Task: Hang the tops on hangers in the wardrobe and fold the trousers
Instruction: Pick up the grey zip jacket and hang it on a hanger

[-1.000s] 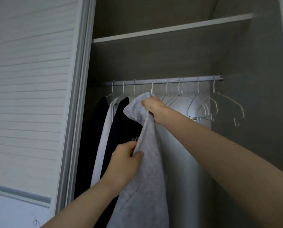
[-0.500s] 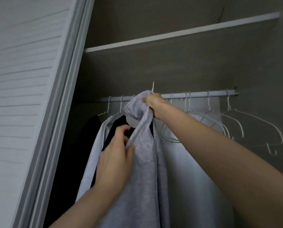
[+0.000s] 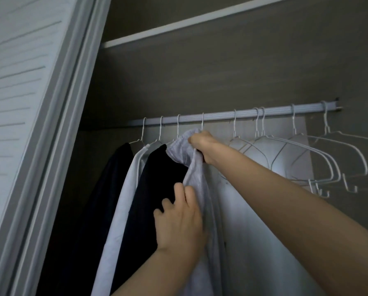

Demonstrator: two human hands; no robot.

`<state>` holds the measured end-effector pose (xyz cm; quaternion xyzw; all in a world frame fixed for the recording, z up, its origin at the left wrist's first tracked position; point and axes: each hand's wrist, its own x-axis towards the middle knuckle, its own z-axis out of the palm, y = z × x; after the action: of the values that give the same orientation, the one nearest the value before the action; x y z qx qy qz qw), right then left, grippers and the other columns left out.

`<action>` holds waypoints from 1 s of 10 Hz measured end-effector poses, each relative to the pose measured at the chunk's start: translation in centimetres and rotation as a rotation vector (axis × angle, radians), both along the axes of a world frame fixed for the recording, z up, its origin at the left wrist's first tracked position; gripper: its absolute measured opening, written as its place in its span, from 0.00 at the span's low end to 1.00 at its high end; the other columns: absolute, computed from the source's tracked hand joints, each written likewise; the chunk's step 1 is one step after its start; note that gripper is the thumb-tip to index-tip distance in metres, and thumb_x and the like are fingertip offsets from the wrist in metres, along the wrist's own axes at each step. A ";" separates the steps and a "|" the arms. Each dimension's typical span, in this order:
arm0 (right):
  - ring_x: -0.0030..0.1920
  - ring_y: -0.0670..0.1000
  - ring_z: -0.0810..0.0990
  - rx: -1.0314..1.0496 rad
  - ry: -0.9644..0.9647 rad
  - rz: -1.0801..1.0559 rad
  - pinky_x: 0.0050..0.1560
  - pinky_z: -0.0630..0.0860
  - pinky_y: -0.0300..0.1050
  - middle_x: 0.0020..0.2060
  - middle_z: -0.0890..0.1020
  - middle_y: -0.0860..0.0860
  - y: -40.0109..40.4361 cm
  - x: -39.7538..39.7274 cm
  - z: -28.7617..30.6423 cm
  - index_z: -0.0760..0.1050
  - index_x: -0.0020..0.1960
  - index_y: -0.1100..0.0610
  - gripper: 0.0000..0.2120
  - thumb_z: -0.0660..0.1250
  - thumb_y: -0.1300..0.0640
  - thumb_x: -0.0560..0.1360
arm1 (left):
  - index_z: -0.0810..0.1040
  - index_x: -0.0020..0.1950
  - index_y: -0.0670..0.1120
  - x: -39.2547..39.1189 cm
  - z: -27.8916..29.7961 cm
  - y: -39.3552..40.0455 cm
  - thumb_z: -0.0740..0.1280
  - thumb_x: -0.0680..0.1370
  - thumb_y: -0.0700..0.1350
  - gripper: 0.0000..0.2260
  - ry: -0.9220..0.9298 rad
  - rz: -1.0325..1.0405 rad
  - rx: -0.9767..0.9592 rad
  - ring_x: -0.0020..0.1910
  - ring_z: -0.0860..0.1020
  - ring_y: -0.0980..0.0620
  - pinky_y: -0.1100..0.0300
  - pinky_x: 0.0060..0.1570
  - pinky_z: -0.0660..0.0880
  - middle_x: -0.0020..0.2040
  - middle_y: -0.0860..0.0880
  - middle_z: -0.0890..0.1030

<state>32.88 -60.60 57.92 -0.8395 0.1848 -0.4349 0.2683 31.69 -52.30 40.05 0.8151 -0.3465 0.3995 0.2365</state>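
A light grey top hangs from a white wire hanger whose hook sits on the wardrobe rail. My right hand grips the top at its collar, just under the rail. My left hand lies lower on the grey cloth with its fingers pressed against the fabric's left edge. To the left hang a black top, a white top and another dark top, each on its own hanger.
Several bare white wire hangers hang on the right half of the rail. A shelf runs above the rail. The white slatted sliding door stands at the left. The wardrobe's side wall closes off the right.
The hanger's hook came down onto the rail from above it. My left hand slid to the grey top's left edge, beside the black top. The view moved closer and tilted up.
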 end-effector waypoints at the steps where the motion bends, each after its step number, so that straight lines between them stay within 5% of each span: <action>1: 0.65 0.61 0.73 -0.133 0.128 -0.113 0.53 0.74 0.47 0.66 0.73 0.63 -0.5 -1.4 -0.8 0.68 0.68 0.66 0.18 0.54 0.62 0.80 | 0.55 0.61 0.48 1.1 -0.9 -0.3 0.58 0.79 0.39 0.15 -0.043 -0.081 -0.009 0.39 0.71 0.52 0.61 0.36 0.69 0.61 0.46 0.58; 2: 0.64 0.61 0.74 -0.193 0.178 -0.221 0.38 0.77 0.42 0.65 0.74 0.61 -0.2 -3.2 0.0 0.69 0.67 0.64 0.19 0.58 0.61 0.78 | 0.56 0.55 0.51 0.8 -1.4 0.0 0.59 0.76 0.35 0.16 0.020 -0.361 -0.079 0.37 0.72 0.47 0.55 0.38 0.71 0.56 0.50 0.64; 3: 0.65 0.61 0.74 -0.385 0.204 -0.504 0.50 0.76 0.46 0.68 0.71 0.59 1.1 -2.6 -0.2 0.61 0.72 0.63 0.27 0.62 0.57 0.75 | 0.58 0.50 0.54 0.1 -1.4 0.6 0.60 0.73 0.34 0.18 0.165 -0.670 -0.138 0.42 0.76 0.46 0.49 0.41 0.74 0.48 0.50 0.71; 4: 0.67 0.59 0.71 -0.567 0.312 -0.629 0.58 0.72 0.50 0.68 0.71 0.57 2.2 -1.3 -2.1 0.56 0.73 0.60 0.34 0.67 0.56 0.73 | 0.59 0.49 0.54 0.6 -2.5 1.4 0.59 0.71 0.33 0.18 0.263 -0.825 -0.129 0.31 0.72 0.54 0.56 0.29 0.69 0.38 0.49 0.72; 5: 0.67 0.59 0.69 -0.740 0.377 -0.715 0.54 0.74 0.50 0.66 0.71 0.58 2.7 -1.4 -4.1 0.58 0.72 0.60 0.28 0.63 0.57 0.74 | 0.61 0.51 0.54 2.1 -4.6 3.0 0.59 0.72 0.32 0.18 0.373 -0.875 -0.093 0.26 0.68 0.58 0.62 0.24 0.66 0.34 0.48 0.71; 7: 0.63 0.63 0.74 -0.625 0.317 -0.517 0.52 0.70 0.52 0.67 0.70 0.61 4.8 -3.0 -7.6 0.46 0.77 0.61 0.38 0.63 0.54 0.75 | 0.69 0.41 0.45 3.4 -7.2 6.2 0.65 0.74 0.38 0.06 0.427 -0.794 -0.171 0.27 0.69 0.60 0.65 0.27 0.69 0.32 0.50 0.72; 8: 0.44 0.58 0.78 -0.647 0.259 -0.386 0.37 0.66 0.44 0.48 0.77 0.57 6.9 -4.8 -10.4 0.50 0.75 0.62 0.34 0.62 0.54 0.76 | 0.70 0.38 0.41 2.5 -8.6 8.0 0.67 0.74 0.40 0.08 0.432 -0.733 -0.129 0.29 0.70 0.60 0.68 0.29 0.69 0.34 0.49 0.73; 9: 0.30 0.51 0.70 -0.616 0.251 -0.278 0.27 0.60 0.42 0.33 0.70 0.51 8.4 -6.9 -12.8 0.53 0.73 0.61 0.29 0.61 0.55 0.77 | 0.67 0.35 0.45 1.4 -9.8 10.4 0.68 0.75 0.44 0.13 0.389 -0.648 -0.104 0.30 0.69 0.59 0.69 0.30 0.67 0.35 0.51 0.72; 10: 0.33 0.51 0.75 -0.488 0.231 -0.144 0.31 0.69 0.43 0.34 0.72 0.50 9.9 -8.9 -15.9 0.59 0.68 0.59 0.23 0.60 0.52 0.77 | 0.70 0.38 0.45 0.1 -11.7 13.8 0.67 0.76 0.44 0.09 0.432 -0.606 -0.094 0.34 0.74 0.55 0.67 0.31 0.69 0.39 0.48 0.77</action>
<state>24.00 -50.70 42.01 -0.9080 0.1630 -0.3859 0.0038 31.76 -38.54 28.39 0.7293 -0.4955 0.1456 0.4488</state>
